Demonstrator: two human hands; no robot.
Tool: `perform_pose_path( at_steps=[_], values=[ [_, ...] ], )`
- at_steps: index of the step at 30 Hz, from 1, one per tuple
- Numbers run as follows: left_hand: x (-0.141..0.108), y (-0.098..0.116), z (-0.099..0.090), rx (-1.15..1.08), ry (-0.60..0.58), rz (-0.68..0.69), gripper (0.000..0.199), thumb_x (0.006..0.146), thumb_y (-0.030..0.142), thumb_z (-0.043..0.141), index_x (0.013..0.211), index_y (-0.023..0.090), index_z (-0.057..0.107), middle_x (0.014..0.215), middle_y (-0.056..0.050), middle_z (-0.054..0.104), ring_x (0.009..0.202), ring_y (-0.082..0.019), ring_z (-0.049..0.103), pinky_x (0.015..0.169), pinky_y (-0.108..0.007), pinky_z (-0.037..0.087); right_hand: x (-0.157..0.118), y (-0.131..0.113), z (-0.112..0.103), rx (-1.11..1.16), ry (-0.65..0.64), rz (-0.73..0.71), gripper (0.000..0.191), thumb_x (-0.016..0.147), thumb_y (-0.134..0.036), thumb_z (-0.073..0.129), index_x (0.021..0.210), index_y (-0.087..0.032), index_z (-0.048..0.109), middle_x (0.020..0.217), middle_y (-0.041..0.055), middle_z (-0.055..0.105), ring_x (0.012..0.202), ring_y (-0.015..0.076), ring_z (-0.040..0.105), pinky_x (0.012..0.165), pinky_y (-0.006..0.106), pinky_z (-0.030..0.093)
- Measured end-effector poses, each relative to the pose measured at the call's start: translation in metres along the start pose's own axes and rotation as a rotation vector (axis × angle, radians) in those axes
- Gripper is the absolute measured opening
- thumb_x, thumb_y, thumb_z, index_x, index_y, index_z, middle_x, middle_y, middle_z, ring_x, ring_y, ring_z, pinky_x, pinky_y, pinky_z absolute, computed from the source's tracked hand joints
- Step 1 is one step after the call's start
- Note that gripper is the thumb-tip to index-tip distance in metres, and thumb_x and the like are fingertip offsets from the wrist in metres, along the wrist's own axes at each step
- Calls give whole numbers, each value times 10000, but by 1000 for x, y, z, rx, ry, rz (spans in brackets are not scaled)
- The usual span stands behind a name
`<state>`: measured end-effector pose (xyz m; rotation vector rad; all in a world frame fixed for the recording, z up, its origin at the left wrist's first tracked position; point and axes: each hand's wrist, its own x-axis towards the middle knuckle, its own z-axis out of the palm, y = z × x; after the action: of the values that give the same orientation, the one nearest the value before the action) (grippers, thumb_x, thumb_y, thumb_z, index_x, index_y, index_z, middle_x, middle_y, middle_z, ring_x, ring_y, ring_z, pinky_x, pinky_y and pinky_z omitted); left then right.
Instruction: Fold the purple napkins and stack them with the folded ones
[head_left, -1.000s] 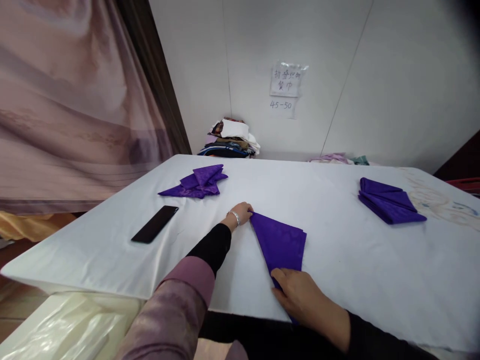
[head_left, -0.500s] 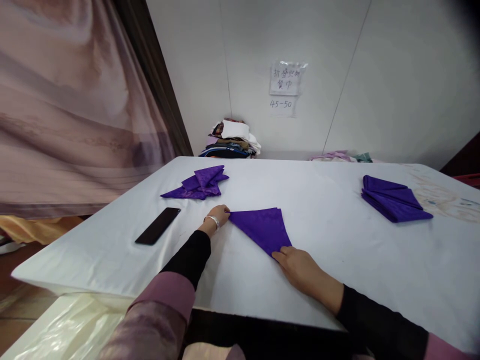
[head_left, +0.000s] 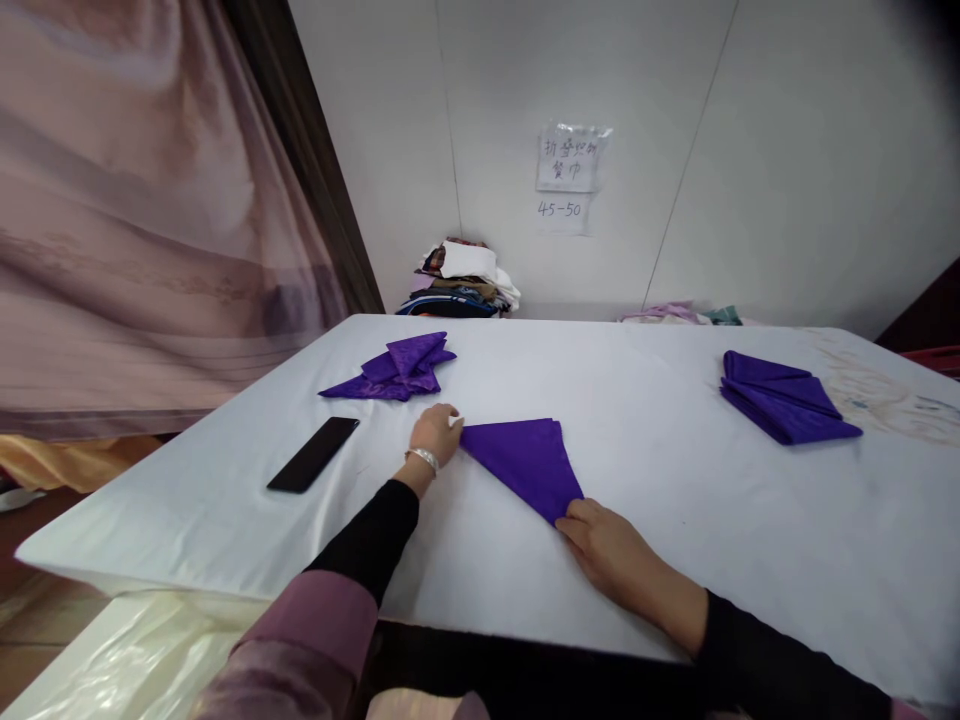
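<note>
A purple cloth napkin (head_left: 523, 455), folded to a pointed, layered shape, lies flat on the white-covered table. At its left tip my left hand (head_left: 436, 436) is bent in a pinch, thumb and fingertips at the corner; a silver bracelet circles that wrist. My right hand (head_left: 611, 550) grips the napkin's lower corner nearest me between thumb and fingers, hiding that corner. Behind my left hand sits a second purple napkin (head_left: 405, 368), folded into several points. Far to the right lies another purple napkin (head_left: 786, 395) in a fan of pleats.
A black phone-like slab (head_left: 315, 455) rests left of my left forearm. The white tablecloth (head_left: 645, 400) covers the table. Folded clothes (head_left: 461, 280) are stacked beyond the far edge, below a handwritten paper sign (head_left: 568, 160) on the wall. A pink curtain (head_left: 150, 200) hangs at left.
My right hand has shifted slightly right and toward me, along with the napkin's lower corner. My left hand stays at the left tip, its fingers slightly changed in pose.
</note>
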<state>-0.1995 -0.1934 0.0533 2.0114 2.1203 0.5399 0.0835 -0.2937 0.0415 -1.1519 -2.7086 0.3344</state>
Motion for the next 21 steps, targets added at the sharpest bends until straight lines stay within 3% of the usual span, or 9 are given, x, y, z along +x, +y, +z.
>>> perform_pose_path(
  at_steps=[4,5,7,11,14,21],
  values=[
    [-47,36,22,-60,-75,391,270,757,322,604,1014,242,602,1109,-17,616,1055,-193,522,936,-330,373,-2,8,-2,177,17,-13,251,828,-102,418,912,-198,634,867,53,582,822,170,533,705,275,431],
    [-58,43,28,-61,-91,585,310,766,315,591,1063,224,585,1146,-45,598,1067,-214,513,929,-368,375,-3,12,-2,239,26,-26,277,830,-95,408,938,-207,637,885,50,591,833,164,542,723,274,443],
    [-74,50,37,-39,-92,742,320,794,256,547,1112,216,560,1152,-56,594,1060,-218,510,906,-392,385,-3,24,-3,342,59,-55,338,831,-71,380,993,-225,634,935,44,607,856,150,559,762,278,464],
    [-83,54,44,27,-74,757,292,825,192,479,1102,214,568,1118,-55,607,1036,-214,513,872,-387,401,-2,51,-3,307,144,-133,401,827,-65,379,1116,-233,601,1137,75,582,1026,177,532,876,347,458],
    [-81,55,44,64,-69,754,284,844,165,437,1085,212,581,1109,-54,610,1027,-207,517,869,-380,407,1,67,-4,194,106,-245,423,834,-77,399,1183,-247,569,1250,79,537,1153,205,465,948,408,412],
    [-82,55,46,52,-65,722,282,843,158,443,1084,200,583,1111,-51,616,1024,-205,522,882,-377,413,14,74,-3,91,24,-305,449,834,-86,420,1201,-310,551,1311,37,502,1195,219,442,938,436,404]
  ],
)
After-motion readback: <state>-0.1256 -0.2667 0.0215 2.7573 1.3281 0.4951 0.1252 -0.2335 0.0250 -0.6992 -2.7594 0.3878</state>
